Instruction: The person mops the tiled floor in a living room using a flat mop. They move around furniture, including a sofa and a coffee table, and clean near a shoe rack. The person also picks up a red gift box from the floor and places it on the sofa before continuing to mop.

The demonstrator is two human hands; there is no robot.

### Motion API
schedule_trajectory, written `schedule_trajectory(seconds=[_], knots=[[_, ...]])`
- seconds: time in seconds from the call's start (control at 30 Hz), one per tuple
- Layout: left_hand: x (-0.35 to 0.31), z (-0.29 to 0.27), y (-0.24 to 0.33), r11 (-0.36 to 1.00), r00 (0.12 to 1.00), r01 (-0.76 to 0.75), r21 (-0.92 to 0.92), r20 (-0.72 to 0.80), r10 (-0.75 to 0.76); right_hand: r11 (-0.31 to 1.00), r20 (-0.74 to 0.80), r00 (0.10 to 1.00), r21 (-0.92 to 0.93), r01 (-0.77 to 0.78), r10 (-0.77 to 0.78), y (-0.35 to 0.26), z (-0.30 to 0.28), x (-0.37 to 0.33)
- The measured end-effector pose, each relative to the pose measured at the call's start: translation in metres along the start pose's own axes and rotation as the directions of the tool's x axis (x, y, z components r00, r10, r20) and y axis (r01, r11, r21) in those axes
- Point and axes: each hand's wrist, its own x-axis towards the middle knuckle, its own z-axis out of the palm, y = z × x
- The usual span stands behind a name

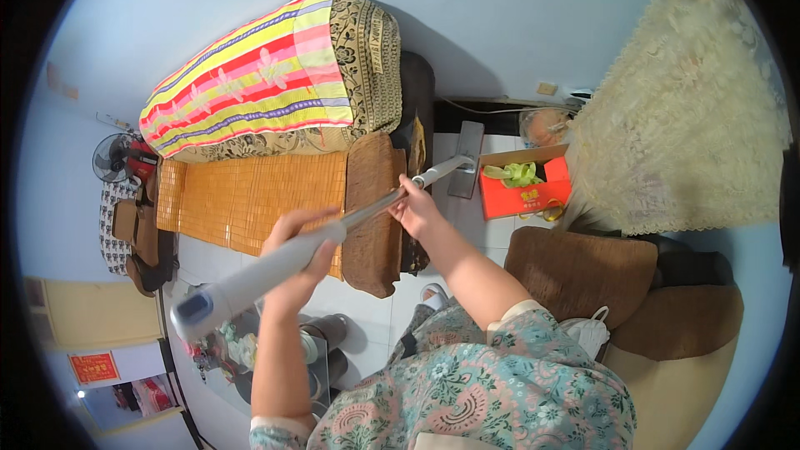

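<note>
the long-handled floor tool (358,217), comprising a thick pale-grey grip (254,281), slim metal pole (383,202) and flat grey rectangular head (472,140), is held aslant, its head down at the white tiled floor (375,312). its long axis runs from near left to far right, head end pointing away; the head itself lies lengthwise fore and aft. the left hand (293,287) is wrapped round the grip; the right hand (414,212) has thumb and fingers curled about the pole. i judge the step to be guiding the head over the tiles; the next move calls for steering clear of the open red cardboard box (500,204) just beside it.
</note>
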Motion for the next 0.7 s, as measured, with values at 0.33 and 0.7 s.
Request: schedule_trajectory(seconds=[0.33,0.7], knots=[[0.08,0.079,-0.118,0.984,0.993,-0.033,-0.175,0.108,0.052,0.98,-0.145,0.989,-0.2,-0.001,-0.028,-0.021,0.001,-0.021],[0.225,0.17,-0.112,0.896,0.919,-0.277,-0.346,-0.367,0.143,0.99,-0.642,0.755,-0.108,0.085,-0.135,-0.123,-0.194,0.004]])
